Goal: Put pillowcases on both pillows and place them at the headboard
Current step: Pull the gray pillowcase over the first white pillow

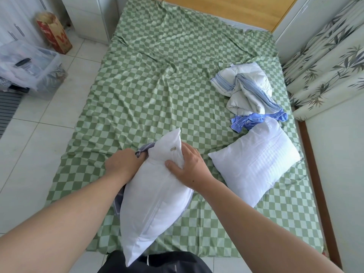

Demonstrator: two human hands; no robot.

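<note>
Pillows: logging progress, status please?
Left hand grips grey pillowcase; right hand grips held pillow. Second pillow bare on bed. Nothing blocking.

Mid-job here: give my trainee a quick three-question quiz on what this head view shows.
1. True or false: the second pillow already lies at the headboard.
2. What does the left hand grip beside the held pillow? A) grey fabric B) a blue cloth C) the sheet
3. Fill in: the right hand grips the held pillow near its small metal ____.

Key: 1 false, it lies mid-bed to the right; 2 A, the grey fabric; 3 zipper pull.
</note>
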